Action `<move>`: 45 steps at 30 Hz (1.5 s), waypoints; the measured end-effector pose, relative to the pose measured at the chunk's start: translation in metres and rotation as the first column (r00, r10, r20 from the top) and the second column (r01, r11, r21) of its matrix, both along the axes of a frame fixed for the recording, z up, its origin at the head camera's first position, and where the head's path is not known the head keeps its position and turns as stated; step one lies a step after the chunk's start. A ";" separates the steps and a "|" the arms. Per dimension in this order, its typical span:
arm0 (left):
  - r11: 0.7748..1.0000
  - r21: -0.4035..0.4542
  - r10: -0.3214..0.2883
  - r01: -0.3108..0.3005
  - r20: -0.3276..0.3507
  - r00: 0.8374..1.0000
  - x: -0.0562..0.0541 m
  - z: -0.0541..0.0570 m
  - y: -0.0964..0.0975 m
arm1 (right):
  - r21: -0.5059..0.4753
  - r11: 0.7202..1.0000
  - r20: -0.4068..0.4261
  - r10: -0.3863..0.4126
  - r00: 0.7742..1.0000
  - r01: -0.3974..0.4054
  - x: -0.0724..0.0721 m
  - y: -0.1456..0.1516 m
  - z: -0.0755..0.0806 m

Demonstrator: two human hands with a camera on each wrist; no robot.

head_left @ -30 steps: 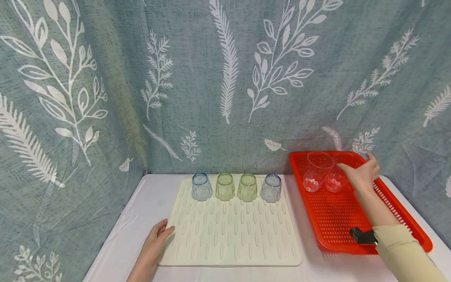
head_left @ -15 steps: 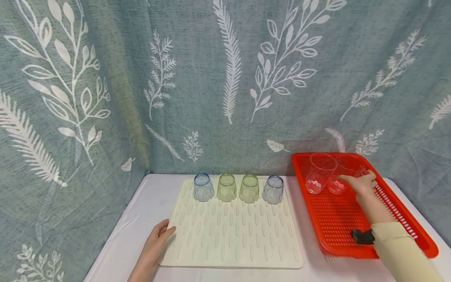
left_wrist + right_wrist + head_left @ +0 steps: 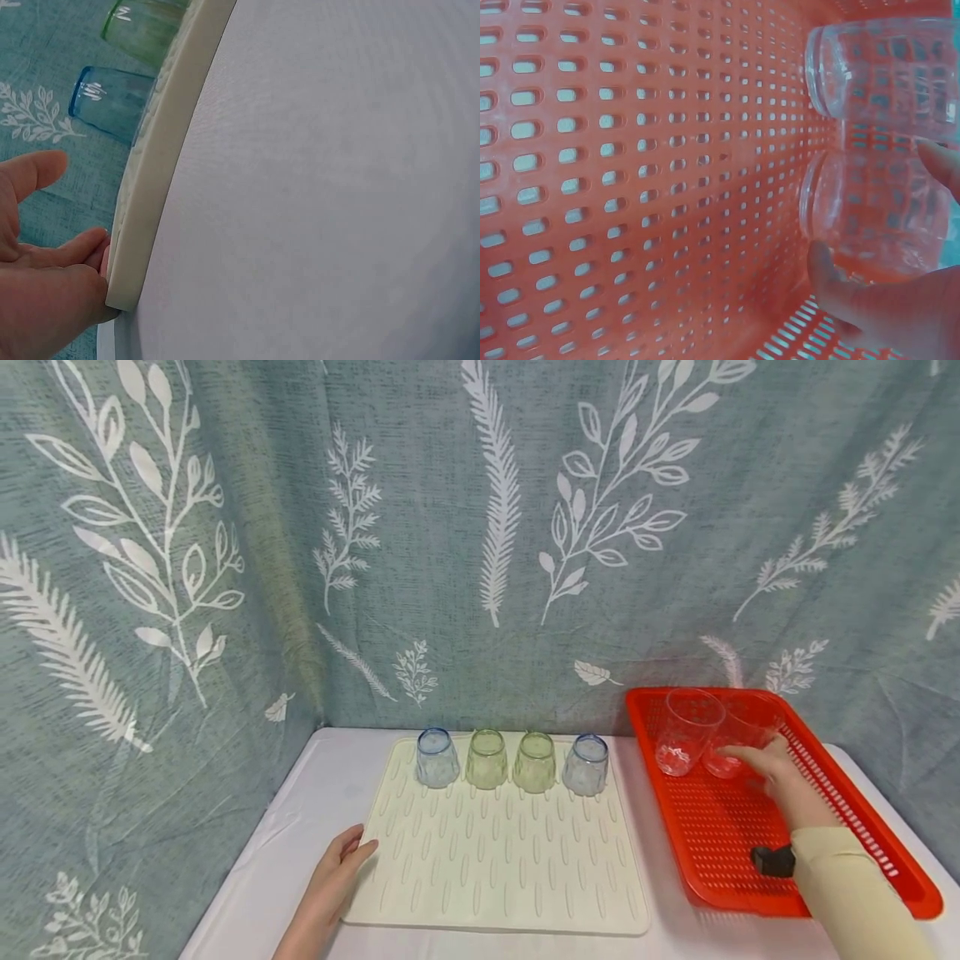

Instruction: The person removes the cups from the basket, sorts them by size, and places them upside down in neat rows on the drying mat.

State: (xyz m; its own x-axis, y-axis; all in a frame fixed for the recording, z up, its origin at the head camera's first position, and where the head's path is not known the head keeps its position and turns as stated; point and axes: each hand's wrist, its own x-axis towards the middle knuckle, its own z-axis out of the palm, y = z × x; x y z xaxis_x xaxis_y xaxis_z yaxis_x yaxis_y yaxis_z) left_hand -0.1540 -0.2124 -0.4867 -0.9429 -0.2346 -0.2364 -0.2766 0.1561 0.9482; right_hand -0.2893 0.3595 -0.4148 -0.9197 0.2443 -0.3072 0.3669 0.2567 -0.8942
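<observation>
In the head view my right hand (image 3: 783, 777) is down in the red basket (image 3: 712, 885), at the right-hand one of two clear glasses. That glass (image 3: 877, 210) lies between my thumb and fingers in the right wrist view; the fingers look extended, and firm contact cannot be made out. Beside it stands the other clear glass (image 3: 678, 747), upright. My left hand (image 3: 337, 872) rests against the left edge of the cream drying mat (image 3: 495, 877). Its thumb stands apart while the fingers touch the mat's edge in the left wrist view.
Along the mat's back edge stand upside-down glasses: a blue one (image 3: 437, 762), two green ones (image 3: 487, 763) (image 3: 535, 766) and another blue one (image 3: 586, 768). A patterned curtain (image 3: 450, 568) hangs behind the white-covered table (image 3: 300, 810).
My right hand has moved lower around the right-hand clear glass, from near its rim. My left hand stays at the mat's edge. The head view has shifted slightly.
</observation>
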 end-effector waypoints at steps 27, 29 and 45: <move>1.000 -0.012 -0.010 0.010 -0.018 1.000 0.000 0.003 0.004 | -0.071 0.995 -0.039 -0.077 0.996 0.074 0.011 0.004 0.008; 1.000 -0.014 -0.010 0.010 -0.016 1.000 0.001 0.003 0.004 | -0.074 0.995 -0.036 -0.072 0.997 0.069 0.012 0.005 0.011; 0.999 -0.010 -0.039 0.039 0.029 0.999 0.004 0.003 -0.001 | -0.118 0.992 -0.100 -0.053 0.994 0.041 0.030 -0.002 0.045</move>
